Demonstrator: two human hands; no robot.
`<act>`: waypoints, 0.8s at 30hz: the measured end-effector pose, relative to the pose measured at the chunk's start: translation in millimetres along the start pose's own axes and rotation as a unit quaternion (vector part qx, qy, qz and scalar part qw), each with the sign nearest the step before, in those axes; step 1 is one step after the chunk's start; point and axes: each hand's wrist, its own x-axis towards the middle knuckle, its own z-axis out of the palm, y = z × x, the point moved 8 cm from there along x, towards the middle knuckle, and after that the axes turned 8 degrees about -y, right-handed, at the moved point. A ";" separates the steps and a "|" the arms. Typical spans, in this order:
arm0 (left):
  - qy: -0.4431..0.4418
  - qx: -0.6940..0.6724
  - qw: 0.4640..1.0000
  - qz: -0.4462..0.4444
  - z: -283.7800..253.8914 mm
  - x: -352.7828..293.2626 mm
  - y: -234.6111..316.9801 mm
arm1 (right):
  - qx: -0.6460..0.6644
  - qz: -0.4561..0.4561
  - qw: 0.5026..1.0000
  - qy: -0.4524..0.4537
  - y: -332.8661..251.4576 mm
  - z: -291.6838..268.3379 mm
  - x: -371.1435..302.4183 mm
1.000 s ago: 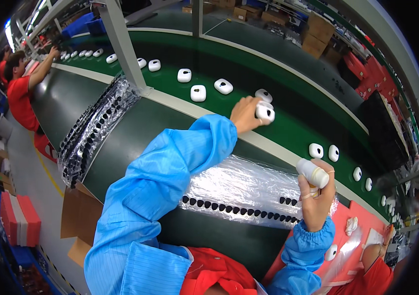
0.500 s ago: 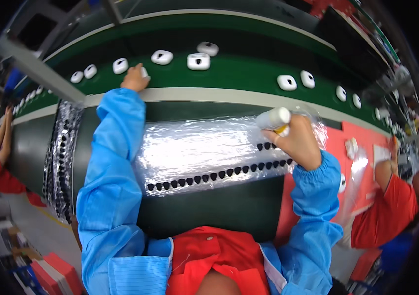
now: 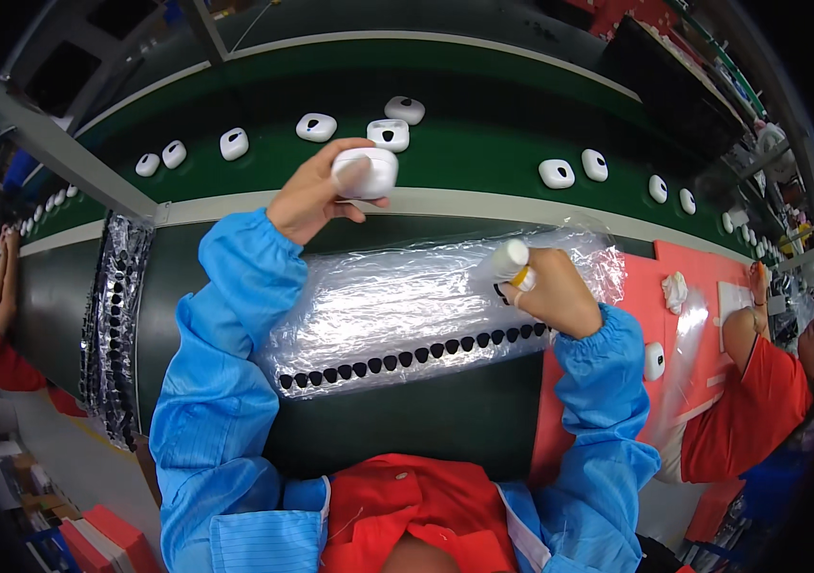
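My left hand [image 3: 313, 194] is closed around a white rounded device housing [image 3: 376, 174], lifted at the near edge of the green conveyor belt [image 3: 464, 158]. The fingers of my right hand [image 3: 564, 294] wrap a small white bottle [image 3: 508, 258] with a yellow band, tilted over a shiny clear plastic sheet [image 3: 378, 301]. Beside those fingertips shows a bit of black, partly hidden; I cannot tell whether it is held or lies on the sheet. A row of small black rounded pieces [image 3: 407, 359] runs along the sheet's near edge.
More white housings [image 3: 556, 174] with black spots stand along the belt. Another sheet with black pieces [image 3: 116, 315] lies at the left, by a metal post [image 3: 82, 162]. Pink mats [image 3: 688, 277] cover the right side, where a co-worker in red [image 3: 750, 420] works. Another person's arm [image 3: 6, 286] shows far left.
My left hand has come off the belt toward me and to the right, bringing a white housing with it. My right hand with the bottle has shifted slightly left and nearer.
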 end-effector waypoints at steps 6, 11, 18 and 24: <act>-0.083 0.009 0.996 0.020 75.8 -5.2 -12.4 | 0.276 -0.001 0.956 0.096 -46.2 -35.9 3.7; -0.078 -0.010 0.997 0.005 99.7 -11.1 -26.0 | 0.298 -0.043 0.948 0.104 -46.3 -20.2 11.9; -0.080 -0.032 0.996 0.019 99.0 -12.0 -21.9 | 0.247 -0.074 0.961 0.099 -53.3 -16.8 16.3; -0.112 -0.063 0.991 0.026 104.2 -11.5 -25.4 | 0.230 -0.054 0.968 0.087 -49.2 -10.3 14.0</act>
